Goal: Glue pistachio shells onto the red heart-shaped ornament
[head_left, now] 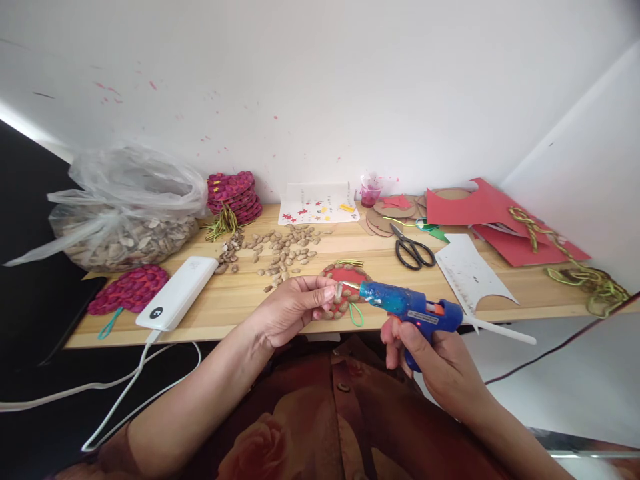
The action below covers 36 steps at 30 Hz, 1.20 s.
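My left hand [290,307] pinches a small pale shell [339,291], which looks like a pistachio shell, between thumb and fingertips. In my right hand [440,357] is a blue hot glue gun [393,298], pointing left, its nozzle at or very near the shell. A white glue stick [505,331] sticks out of the gun's back. Below both hands a round red piece [346,274] lies on the table, shells around its border and a green loop at its front edge. My left fingers and the gun hide part of it. Loose shells [285,250] are scattered just beyond my left hand.
On the left are a plastic bag of shells [130,240], a magenta shell-covered piece [133,288] and a white power bank [177,293] with cable. A magenta stack [234,195] stands behind. Black scissors [413,250], red card [460,210] and yarn [590,283] lie right.
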Each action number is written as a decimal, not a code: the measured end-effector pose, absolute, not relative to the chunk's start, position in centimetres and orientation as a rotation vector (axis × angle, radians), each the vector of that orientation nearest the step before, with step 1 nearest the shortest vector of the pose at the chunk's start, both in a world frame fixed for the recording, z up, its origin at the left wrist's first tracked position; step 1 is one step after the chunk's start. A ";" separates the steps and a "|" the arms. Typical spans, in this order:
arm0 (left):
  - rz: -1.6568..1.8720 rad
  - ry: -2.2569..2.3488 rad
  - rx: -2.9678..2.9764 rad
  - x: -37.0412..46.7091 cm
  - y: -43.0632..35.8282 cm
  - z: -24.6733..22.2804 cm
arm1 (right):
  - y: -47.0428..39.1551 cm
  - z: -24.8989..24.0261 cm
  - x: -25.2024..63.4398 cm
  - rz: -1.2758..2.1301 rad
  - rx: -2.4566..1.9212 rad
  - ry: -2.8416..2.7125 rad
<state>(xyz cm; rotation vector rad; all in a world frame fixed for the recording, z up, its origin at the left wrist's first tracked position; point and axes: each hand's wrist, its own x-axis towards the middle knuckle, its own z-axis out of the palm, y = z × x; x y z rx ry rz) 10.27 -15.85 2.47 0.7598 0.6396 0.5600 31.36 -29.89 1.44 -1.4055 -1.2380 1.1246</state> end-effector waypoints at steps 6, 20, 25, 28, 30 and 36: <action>0.567 0.638 0.763 10.3 -15.9 2.4 | -29.9 1.3 31.4 1.136 -1.405 -1.239; 0.565 0.641 0.777 10.3 -15.9 2.4 | -29.8 1.6 31.2 1.134 -1.432 -1.235; 0.592 0.655 0.768 10.3 -15.9 2.4 | -29.9 1.5 31.3 1.088 -1.428 -1.275; 0.629 0.659 0.748 10.3 -15.8 2.2 | -30.1 1.6 31.4 1.055 -1.431 -1.323; 0.645 0.642 0.741 10.2 -15.8 2.2 | -30.1 1.7 31.4 1.025 -1.437 -1.372; 0.623 0.586 0.742 10.3 -15.7 2.2 | -29.9 2.1 31.3 0.976 -1.455 -1.431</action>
